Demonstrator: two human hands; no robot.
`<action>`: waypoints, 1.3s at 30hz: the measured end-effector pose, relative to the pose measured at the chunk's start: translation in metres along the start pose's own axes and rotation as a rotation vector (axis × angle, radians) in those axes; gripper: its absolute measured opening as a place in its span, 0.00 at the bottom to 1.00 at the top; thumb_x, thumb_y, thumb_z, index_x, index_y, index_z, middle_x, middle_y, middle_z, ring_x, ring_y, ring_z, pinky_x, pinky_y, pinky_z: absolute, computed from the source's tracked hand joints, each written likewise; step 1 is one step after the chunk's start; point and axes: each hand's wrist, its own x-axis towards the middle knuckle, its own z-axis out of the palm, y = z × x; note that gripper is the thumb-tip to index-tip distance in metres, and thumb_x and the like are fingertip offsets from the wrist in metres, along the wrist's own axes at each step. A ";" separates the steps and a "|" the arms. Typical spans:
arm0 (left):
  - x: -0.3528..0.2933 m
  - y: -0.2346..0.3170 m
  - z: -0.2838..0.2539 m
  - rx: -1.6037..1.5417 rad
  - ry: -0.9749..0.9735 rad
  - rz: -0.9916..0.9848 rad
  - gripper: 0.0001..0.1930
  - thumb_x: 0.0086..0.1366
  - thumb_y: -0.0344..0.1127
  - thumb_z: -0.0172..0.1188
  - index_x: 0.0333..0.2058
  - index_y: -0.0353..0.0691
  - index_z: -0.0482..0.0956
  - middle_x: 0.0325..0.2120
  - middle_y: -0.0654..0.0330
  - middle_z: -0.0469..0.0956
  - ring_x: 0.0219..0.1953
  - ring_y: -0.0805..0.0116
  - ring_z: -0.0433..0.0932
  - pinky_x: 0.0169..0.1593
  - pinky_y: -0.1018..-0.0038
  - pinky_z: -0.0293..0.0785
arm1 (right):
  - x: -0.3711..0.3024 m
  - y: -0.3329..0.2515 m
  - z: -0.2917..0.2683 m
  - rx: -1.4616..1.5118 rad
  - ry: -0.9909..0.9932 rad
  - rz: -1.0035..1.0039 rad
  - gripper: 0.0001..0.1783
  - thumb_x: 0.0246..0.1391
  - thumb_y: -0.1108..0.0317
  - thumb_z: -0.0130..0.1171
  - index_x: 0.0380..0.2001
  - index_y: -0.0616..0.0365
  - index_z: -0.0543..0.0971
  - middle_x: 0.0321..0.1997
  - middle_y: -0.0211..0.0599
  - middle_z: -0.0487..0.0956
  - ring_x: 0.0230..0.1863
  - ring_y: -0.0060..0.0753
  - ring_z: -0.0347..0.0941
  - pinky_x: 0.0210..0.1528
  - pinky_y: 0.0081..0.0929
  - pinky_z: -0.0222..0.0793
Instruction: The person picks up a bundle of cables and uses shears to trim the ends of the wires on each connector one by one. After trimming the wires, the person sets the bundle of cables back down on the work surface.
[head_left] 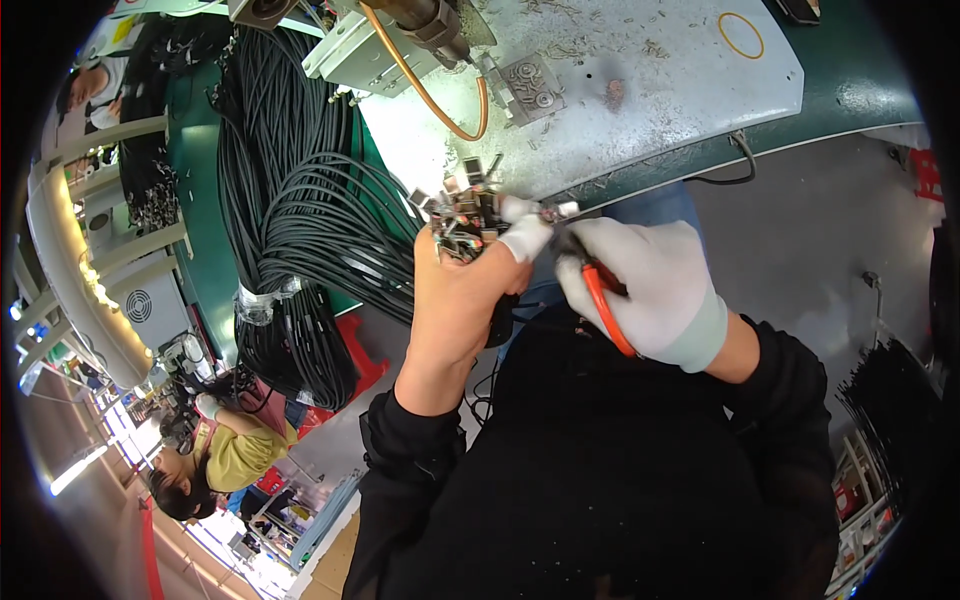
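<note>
Many cable connectors [465, 218] I see clamped in the left hand [462, 290], near the pale plate [660, 90]; the gloved right hand [655, 285], also near it, grips orange-handled pliers [606, 312].

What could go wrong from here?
1. The pliers in the right hand are close to the covered thumb of the left hand; a slip might nip it.
2. The connectors are bunched tightly in the left hand, so they could snag or scratch each other.
3. Small scraps litter the plate; connectors set there might pick some up.
</note>
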 end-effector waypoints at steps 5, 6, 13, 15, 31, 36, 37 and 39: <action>0.027 0.002 -0.030 -0.444 -0.049 0.012 0.03 0.57 0.26 0.59 0.29 0.34 0.74 0.19 0.63 0.70 0.20 0.75 0.67 0.23 0.77 0.62 | 0.032 -0.007 -0.025 -0.125 0.184 0.001 0.12 0.53 0.65 0.57 0.21 0.61 0.72 0.11 0.41 0.67 0.12 0.35 0.67 0.19 0.25 0.62; 0.032 0.004 -0.029 -0.444 -0.043 0.012 0.03 0.57 0.26 0.59 0.29 0.34 0.74 0.19 0.63 0.70 0.20 0.75 0.67 0.23 0.77 0.62 | 0.044 -0.012 -0.035 -0.081 0.113 0.159 0.14 0.53 0.64 0.56 0.20 0.62 0.72 0.10 0.40 0.67 0.11 0.34 0.67 0.18 0.24 0.63; 0.077 0.024 -0.024 -0.199 -0.119 0.056 0.02 0.58 0.26 0.57 0.29 0.33 0.74 0.21 0.61 0.72 0.22 0.73 0.68 0.26 0.76 0.65 | 0.111 -0.012 -0.042 0.162 -0.084 0.194 0.16 0.55 0.59 0.54 0.25 0.64 0.74 0.14 0.31 0.71 0.11 0.19 0.66 0.14 0.18 0.62; 0.081 0.029 -0.023 -0.153 -0.127 0.069 0.02 0.58 0.26 0.58 0.29 0.34 0.74 0.21 0.62 0.73 0.21 0.73 0.68 0.26 0.76 0.66 | 0.114 -0.010 -0.046 0.157 -0.102 0.178 0.16 0.55 0.59 0.55 0.25 0.64 0.74 0.14 0.32 0.71 0.11 0.20 0.67 0.14 0.18 0.63; 0.085 0.041 -0.021 0.329 -0.134 0.316 0.07 0.53 0.28 0.62 0.32 0.35 0.77 0.23 0.69 0.76 0.23 0.83 0.70 0.28 0.85 0.66 | 0.132 0.013 -0.054 0.030 -0.165 -0.247 0.14 0.52 0.62 0.56 0.23 0.63 0.74 0.14 0.34 0.73 0.12 0.22 0.69 0.15 0.20 0.63; 0.082 0.039 -0.018 0.334 -0.081 0.328 0.07 0.53 0.28 0.63 0.32 0.35 0.77 0.23 0.69 0.75 0.24 0.84 0.70 0.29 0.84 0.67 | 0.131 0.006 -0.052 0.055 -0.225 -0.301 0.14 0.52 0.62 0.57 0.22 0.63 0.74 0.13 0.34 0.72 0.11 0.22 0.68 0.13 0.20 0.61; 0.082 0.040 -0.017 0.364 -0.063 0.333 0.08 0.53 0.29 0.63 0.32 0.35 0.77 0.24 0.69 0.75 0.25 0.84 0.70 0.30 0.84 0.67 | 0.127 0.001 -0.053 0.278 -0.269 0.015 0.14 0.52 0.62 0.57 0.22 0.63 0.73 0.13 0.34 0.72 0.11 0.23 0.67 0.12 0.20 0.60; 0.082 0.042 -0.019 0.402 -0.071 0.327 0.09 0.53 0.30 0.64 0.32 0.35 0.77 0.24 0.69 0.75 0.25 0.83 0.70 0.30 0.84 0.67 | 0.126 -0.002 -0.053 0.304 -0.265 0.058 0.14 0.52 0.62 0.57 0.21 0.63 0.73 0.13 0.34 0.72 0.11 0.23 0.67 0.12 0.20 0.60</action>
